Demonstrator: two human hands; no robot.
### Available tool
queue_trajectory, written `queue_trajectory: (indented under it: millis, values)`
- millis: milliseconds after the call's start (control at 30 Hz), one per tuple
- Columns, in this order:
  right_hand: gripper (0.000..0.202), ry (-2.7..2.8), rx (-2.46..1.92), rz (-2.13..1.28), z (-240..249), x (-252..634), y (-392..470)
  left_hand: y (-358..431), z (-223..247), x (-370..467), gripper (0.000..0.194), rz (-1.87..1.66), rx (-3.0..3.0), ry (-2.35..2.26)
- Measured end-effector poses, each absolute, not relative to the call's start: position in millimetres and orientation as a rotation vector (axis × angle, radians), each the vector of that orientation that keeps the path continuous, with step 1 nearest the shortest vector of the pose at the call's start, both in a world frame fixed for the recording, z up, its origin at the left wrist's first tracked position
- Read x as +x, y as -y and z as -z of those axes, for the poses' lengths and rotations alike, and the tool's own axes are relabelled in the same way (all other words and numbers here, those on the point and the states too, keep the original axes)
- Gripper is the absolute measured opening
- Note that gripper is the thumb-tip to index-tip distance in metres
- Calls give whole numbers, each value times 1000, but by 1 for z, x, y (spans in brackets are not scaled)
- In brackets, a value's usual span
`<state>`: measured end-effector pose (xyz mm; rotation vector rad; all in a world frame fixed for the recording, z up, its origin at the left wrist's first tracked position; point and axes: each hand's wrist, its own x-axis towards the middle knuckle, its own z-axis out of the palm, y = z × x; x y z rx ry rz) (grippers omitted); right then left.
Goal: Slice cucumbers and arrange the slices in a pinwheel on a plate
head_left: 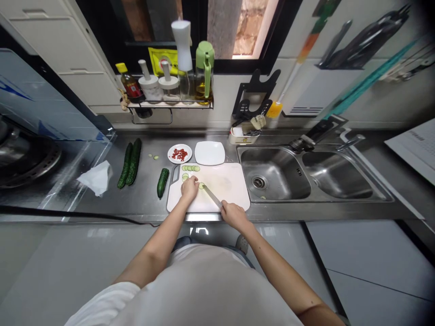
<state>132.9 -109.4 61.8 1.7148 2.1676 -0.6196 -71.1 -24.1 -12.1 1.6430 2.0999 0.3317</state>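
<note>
My right hand (234,214) grips a kitchen knife (213,197) by its handle. The blade points up and left across the white cutting board (234,181). At the knife's tip is a pale green cucumber slice (201,185). Just left of it, my left hand (190,187) is closed over the board, fingers bent together; whatever they hold is hidden. Beside those fingertips lie a few more slices (185,176). A row of overlapping cucumber slices (190,168) runs along the board's upper left part.
Left of the board lies a cut cucumber piece (162,183), with two whole cucumbers (130,162) farther left. Behind the board stand a small plate of chopped red pieces (180,154) and a white square plate (210,153). A double sink (275,174) is to the right.
</note>
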Motion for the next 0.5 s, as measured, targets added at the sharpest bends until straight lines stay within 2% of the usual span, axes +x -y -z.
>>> queue_trajectory:
  millis: [500]
  values:
    - [27,-2134,1596,664,-70,125,100,19,13,-74,22,-314,1592,-2083]
